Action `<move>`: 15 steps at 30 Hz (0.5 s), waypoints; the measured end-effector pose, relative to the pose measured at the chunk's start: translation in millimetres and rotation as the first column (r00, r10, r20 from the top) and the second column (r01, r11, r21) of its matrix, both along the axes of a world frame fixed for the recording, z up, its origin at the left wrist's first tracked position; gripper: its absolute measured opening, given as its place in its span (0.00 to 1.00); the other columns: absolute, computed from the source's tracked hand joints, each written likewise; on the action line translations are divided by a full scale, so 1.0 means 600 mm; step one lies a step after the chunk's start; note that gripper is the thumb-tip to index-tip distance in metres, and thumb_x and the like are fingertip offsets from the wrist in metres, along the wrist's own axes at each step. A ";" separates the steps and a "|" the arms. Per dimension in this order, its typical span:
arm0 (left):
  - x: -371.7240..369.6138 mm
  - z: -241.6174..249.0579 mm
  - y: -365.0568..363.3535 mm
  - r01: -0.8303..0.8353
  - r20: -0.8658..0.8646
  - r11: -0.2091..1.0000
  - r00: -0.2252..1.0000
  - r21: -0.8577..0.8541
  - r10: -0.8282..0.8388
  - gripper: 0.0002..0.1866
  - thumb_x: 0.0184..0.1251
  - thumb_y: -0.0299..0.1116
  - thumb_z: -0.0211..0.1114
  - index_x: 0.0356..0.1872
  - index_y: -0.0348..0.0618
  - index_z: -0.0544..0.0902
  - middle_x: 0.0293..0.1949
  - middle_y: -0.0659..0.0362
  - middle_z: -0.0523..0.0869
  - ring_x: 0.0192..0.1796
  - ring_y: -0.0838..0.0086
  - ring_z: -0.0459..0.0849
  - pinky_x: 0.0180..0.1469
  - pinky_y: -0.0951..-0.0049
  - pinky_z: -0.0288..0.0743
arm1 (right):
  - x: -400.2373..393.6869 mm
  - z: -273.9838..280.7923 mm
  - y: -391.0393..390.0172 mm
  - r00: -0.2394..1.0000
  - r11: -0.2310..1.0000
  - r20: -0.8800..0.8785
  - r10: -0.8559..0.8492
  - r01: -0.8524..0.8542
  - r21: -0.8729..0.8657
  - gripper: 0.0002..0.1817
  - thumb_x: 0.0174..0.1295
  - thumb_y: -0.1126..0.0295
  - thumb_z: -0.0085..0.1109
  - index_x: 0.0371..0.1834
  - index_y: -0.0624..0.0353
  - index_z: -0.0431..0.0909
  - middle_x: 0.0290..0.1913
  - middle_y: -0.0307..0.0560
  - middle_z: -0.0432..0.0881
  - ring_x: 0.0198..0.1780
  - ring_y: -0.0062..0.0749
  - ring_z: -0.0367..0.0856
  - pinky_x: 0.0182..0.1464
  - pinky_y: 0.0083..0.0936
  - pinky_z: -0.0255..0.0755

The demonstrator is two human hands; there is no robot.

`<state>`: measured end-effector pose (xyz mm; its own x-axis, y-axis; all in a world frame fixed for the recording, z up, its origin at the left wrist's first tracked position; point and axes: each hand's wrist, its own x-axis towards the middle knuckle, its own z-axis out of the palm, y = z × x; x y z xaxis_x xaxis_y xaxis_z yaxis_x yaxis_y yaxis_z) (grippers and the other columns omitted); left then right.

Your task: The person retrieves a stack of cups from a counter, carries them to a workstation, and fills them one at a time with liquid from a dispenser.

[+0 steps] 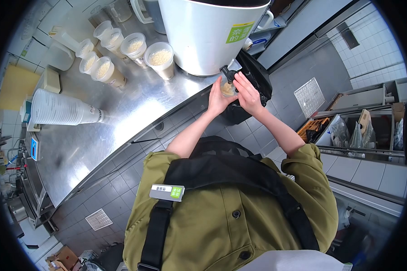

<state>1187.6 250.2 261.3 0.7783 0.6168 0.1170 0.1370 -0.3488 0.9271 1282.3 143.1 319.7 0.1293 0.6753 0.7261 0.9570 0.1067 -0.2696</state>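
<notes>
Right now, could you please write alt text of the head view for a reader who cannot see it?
The left hand holds a clear cup under the black tap of a large white dispenser, and the right hand rests at the tap. Six filled cups and a lying stack of lids sit on the steel counter.

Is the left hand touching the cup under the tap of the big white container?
Touching. In the head view, the left hand wraps the side of the cup, with no gap, beneath the tap.

Single head view, steep downward, close over counter point(122, 117).
</notes>
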 end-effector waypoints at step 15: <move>0.001 0.004 -0.004 -0.015 -0.016 1.000 1.000 -0.001 0.015 0.53 0.39 0.43 0.79 0.65 0.34 0.57 0.60 0.43 0.69 0.62 0.54 0.69 0.62 0.62 0.66 | 0.003 0.001 0.000 1.000 1.000 0.000 0.011 -0.011 -0.006 0.24 0.42 0.89 0.50 0.49 0.71 0.76 0.58 0.59 0.74 0.63 0.53 0.69 0.62 0.36 0.67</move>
<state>1188.2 247.9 263.7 0.7709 0.6284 0.1039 0.1572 -0.3459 0.9250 1284.2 143.0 320.2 0.1221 0.6807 0.7224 0.9559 0.1153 -0.2702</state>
